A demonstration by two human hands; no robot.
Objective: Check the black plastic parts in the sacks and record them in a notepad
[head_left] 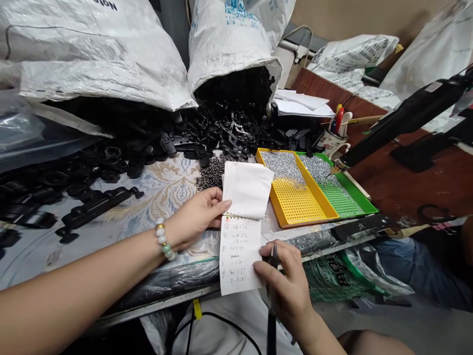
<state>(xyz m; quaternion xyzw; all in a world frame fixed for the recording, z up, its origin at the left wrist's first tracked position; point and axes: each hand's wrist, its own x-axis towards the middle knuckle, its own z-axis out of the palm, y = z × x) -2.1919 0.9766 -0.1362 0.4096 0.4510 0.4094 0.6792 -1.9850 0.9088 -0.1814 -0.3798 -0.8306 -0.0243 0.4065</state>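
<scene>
A white paper notepad with handwritten lines (242,236) was held open, in the head view, at the near edge of the floral-patterned table (162,180), left of a yellow perforated plastic tray (301,202). The left hand (197,214) pinched its left side; the right hand (290,276) touched its right edge, gripping probably a slim black pen (272,310), blurred. Checking entries seemed underway; writing would call for a steadied page.

Black letters reading "Note" stand on the big white sack (111,54) at upper left, cut by the picture's edge. The notepad (242,256) bears handwritten rows of figures with "x" between them, though the digits are probably too faint to trust. Blue print on the middle sack (232,44) and large dark characters on the green bag (332,278) cannot be read surely
</scene>
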